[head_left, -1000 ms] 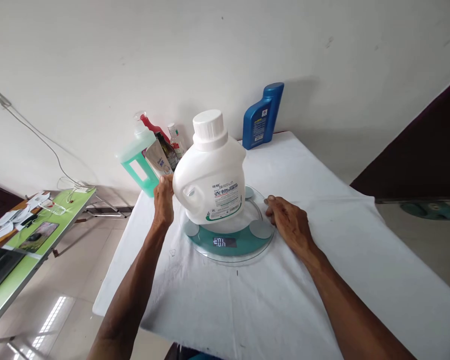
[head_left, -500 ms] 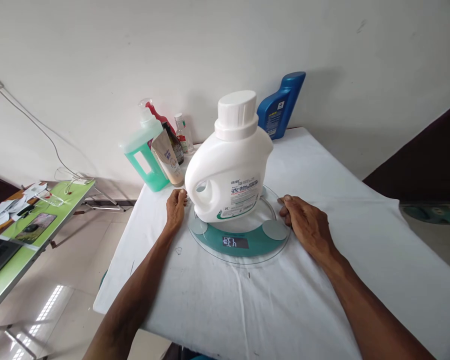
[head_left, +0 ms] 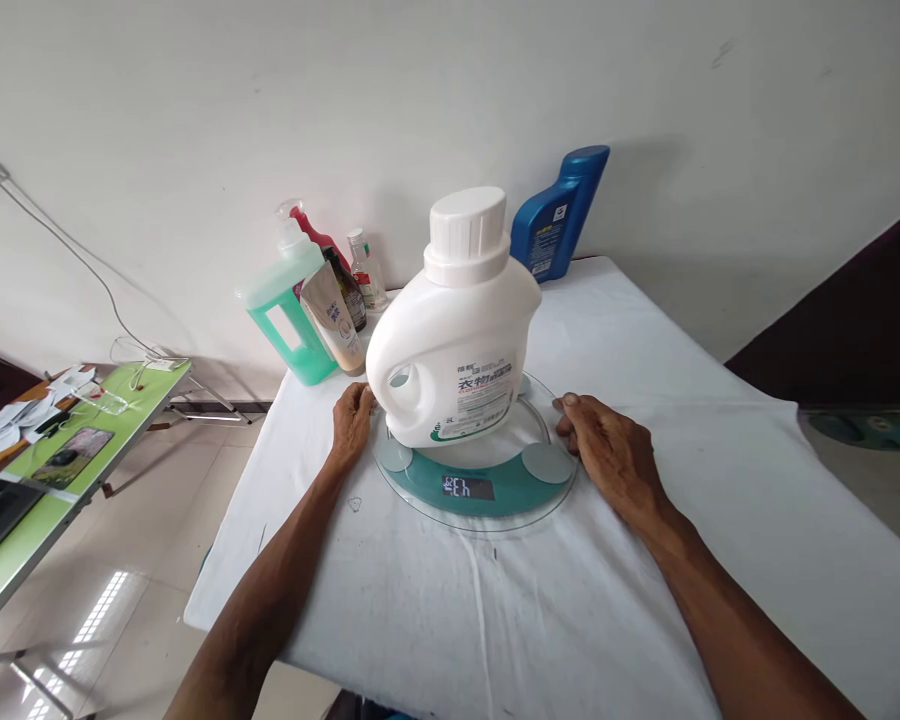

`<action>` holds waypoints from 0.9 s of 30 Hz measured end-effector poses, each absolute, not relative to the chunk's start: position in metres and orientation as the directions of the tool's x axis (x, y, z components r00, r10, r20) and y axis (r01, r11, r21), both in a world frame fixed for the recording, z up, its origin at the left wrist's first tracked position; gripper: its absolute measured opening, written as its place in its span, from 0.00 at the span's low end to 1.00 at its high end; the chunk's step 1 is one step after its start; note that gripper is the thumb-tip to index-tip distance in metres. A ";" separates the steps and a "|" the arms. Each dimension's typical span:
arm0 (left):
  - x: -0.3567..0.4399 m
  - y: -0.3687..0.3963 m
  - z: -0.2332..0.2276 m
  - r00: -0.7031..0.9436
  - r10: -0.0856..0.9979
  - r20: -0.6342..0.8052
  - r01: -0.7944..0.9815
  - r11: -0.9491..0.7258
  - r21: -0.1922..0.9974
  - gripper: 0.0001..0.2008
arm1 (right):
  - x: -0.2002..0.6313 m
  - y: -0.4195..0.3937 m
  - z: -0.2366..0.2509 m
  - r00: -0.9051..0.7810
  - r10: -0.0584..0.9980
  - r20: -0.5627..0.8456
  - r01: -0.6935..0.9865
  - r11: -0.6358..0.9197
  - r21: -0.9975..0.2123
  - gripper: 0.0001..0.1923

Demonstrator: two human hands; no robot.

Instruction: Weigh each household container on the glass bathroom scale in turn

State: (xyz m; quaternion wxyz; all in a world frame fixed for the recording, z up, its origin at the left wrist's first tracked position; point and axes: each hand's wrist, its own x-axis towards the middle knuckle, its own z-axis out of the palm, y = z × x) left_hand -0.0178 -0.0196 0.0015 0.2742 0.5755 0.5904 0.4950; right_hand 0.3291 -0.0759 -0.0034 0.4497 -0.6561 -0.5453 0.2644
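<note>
Detergent jug (head_left: 454,340), white with a white screw cap, stands upright in the middle of a round glass scale (head_left: 474,480), its handle turned toward the person's left. The scale lies on the white cloth of the counter (head_left: 645,620), nearer the front edge than the back, and its small display faces the person with lit digits too small to read surely. The left hand (head_left: 352,425) rests loosely open on the cloth at the scale's left rim, fingertips just beside the jug's base; whether they touch it cannot be told. The right hand (head_left: 607,450) lies flat and open at the scale's right rim, fingers against the glass edge, holding nothing. Along the back edge of the counter stand a green pump bottle (head_left: 289,315), a beige pouch (head_left: 334,320) leaning on it, a dark bottle (head_left: 352,290), a small clear bottle (head_left: 367,270), and toward the back right corner a blue oil jug (head_left: 559,212). A green side table (head_left: 82,460) with papers stands off the counter's left edge
</note>
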 end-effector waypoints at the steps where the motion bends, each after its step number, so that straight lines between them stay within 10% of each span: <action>1: -0.018 -0.020 0.001 -0.188 0.952 0.243 0.407 -0.150 0.901 0.16 | 0.329 -0.076 -0.003 0.265 0.953 0.146 0.479 0.001 -0.878 0.38; 27: -0.019 -0.021 0.001 -0.185 0.952 0.245 0.394 -0.157 0.906 0.15 | 0.332 -0.076 -0.005 0.236 0.963 0.127 0.488 -0.004 -0.873 0.34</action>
